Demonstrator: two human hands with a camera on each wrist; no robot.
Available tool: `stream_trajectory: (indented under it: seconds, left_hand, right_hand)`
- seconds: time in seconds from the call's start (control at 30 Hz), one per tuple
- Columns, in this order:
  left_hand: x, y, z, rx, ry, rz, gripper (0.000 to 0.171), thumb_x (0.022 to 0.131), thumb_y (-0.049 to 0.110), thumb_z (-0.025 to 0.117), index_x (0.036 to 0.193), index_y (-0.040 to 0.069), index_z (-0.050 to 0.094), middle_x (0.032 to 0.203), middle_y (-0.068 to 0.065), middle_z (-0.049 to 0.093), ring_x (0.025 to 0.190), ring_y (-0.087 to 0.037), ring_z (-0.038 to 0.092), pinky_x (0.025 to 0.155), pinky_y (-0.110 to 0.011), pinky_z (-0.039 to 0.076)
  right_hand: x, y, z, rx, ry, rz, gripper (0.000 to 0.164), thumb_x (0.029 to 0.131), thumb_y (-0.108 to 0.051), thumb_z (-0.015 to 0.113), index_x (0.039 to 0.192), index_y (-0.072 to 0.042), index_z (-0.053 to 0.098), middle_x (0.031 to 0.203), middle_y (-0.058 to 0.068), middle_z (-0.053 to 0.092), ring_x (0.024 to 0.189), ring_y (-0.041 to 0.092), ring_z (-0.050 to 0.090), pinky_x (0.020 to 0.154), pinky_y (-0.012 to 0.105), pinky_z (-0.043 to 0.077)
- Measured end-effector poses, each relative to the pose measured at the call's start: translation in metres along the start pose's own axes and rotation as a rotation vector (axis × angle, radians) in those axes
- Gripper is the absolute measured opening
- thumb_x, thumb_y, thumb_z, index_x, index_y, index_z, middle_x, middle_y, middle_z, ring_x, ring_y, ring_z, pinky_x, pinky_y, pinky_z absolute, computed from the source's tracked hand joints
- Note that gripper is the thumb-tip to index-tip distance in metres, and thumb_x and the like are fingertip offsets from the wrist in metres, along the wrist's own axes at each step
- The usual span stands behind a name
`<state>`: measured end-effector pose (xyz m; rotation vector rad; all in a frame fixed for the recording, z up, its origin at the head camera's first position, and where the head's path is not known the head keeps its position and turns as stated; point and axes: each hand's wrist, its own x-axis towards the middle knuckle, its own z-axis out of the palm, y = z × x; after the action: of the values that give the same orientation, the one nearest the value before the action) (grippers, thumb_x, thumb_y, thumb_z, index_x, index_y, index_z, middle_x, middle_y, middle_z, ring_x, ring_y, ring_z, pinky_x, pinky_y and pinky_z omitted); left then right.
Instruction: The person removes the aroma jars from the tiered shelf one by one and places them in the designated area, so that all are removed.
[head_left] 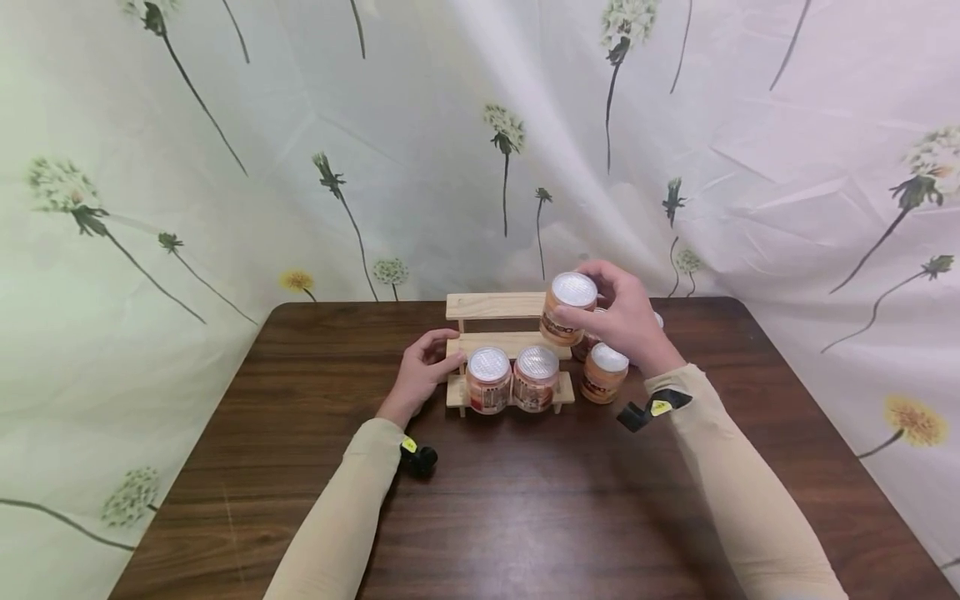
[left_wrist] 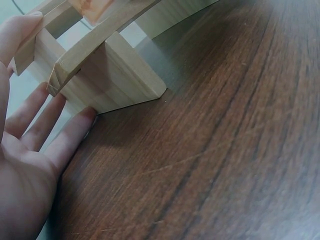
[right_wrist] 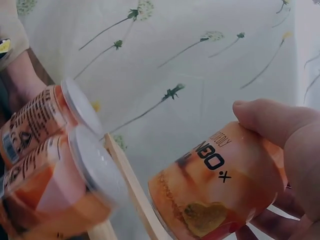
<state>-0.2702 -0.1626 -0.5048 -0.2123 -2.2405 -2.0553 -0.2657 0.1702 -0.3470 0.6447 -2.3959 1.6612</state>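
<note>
A three-tier wooden rack (head_left: 495, 307) stands near the back of the table. Two jars with orange labels and pale lids, a left one (head_left: 489, 382) and a right one (head_left: 536, 380), sit side by side on its lowest tier. My right hand (head_left: 624, 321) grips another such jar (head_left: 568, 308) between thumb and fingers, in front of the rack's upper right end; the right wrist view shows the label of this jar (right_wrist: 215, 185). My left hand (head_left: 422, 371) touches the rack's left end with fairly straight fingers, seen against its side panel (left_wrist: 120, 75) in the left wrist view.
On the table right of the rack stands a jar (head_left: 604, 375), with others partly hidden behind it and my right hand. The brown wooden table (head_left: 510, 517) extends toward me. Behind it hangs a pale curtain (head_left: 420, 167) printed with dandelions.
</note>
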Motion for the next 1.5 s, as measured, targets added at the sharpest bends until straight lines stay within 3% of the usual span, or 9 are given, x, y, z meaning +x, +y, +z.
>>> stream_trajectory:
  seconds: [0.27, 0.57, 0.73, 1.0, 1.5]
  left_hand:
    - [-0.002, 0.000, 0.000, -0.010, -0.003, 0.005, 0.039, 0.096, 0.011, 0.079, 0.133, 0.009, 0.067, 0.127, -0.017, 0.066, 0.107, -0.024, 0.061, 0.085, -0.027, 0.052]
    - [-0.001, -0.002, -0.001, -0.009, -0.004, 0.006, 0.038, 0.096, 0.012, 0.079, 0.133, 0.010, 0.068, 0.127, -0.017, 0.066, 0.107, -0.025, 0.062, 0.085, -0.027, 0.052]
    - [-0.001, -0.003, -0.001, -0.021, -0.010, 0.003, 0.042, 0.096, 0.010, 0.078, 0.136, 0.006, 0.065, 0.130, -0.018, 0.066, 0.109, -0.026, 0.061, 0.086, -0.026, 0.051]
    - [0.000, 0.000, 0.000, -0.004, -0.007, 0.003, 0.042, 0.097, 0.012, 0.077, 0.137, 0.008, 0.066, 0.128, -0.017, 0.066, 0.109, -0.026, 0.060, 0.086, -0.027, 0.051]
    - [0.001, -0.003, 0.000, 0.008, -0.005, 0.032, 0.038, 0.096, 0.013, 0.079, 0.132, 0.011, 0.068, 0.125, -0.017, 0.068, 0.108, -0.026, 0.061, 0.088, -0.028, 0.051]
  right_hand:
    - [-0.014, 0.014, -0.023, -0.017, 0.080, 0.043, 0.052, 0.084, -0.019, 0.090, 0.127, -0.005, 0.064, 0.116, 0.008, 0.070, 0.097, 0.017, 0.068, 0.083, 0.026, 0.053]
    - [-0.027, 0.025, -0.045, -0.005, 0.145, 0.029, 0.046, 0.084, -0.013, 0.090, 0.123, -0.004, 0.066, 0.110, -0.001, 0.072, 0.092, 0.013, 0.069, 0.080, 0.023, 0.053]
    - [-0.035, 0.026, -0.054, -0.023, 0.166, 0.013, 0.044, 0.085, -0.011, 0.089, 0.122, -0.004, 0.067, 0.107, -0.004, 0.071, 0.087, 0.010, 0.067, 0.070, 0.022, 0.052]
    - [-0.046, 0.034, -0.067, -0.096, 0.213, 0.006, 0.047, 0.082, -0.006, 0.090, 0.123, 0.000, 0.067, 0.106, -0.012, 0.070, 0.090, 0.004, 0.067, 0.077, 0.016, 0.052]
    - [-0.063, 0.056, -0.084, -0.154, 0.250, 0.028, 0.050, 0.080, -0.006, 0.091, 0.124, 0.000, 0.067, 0.103, -0.013, 0.069, 0.083, 0.003, 0.066, 0.071, 0.015, 0.052]
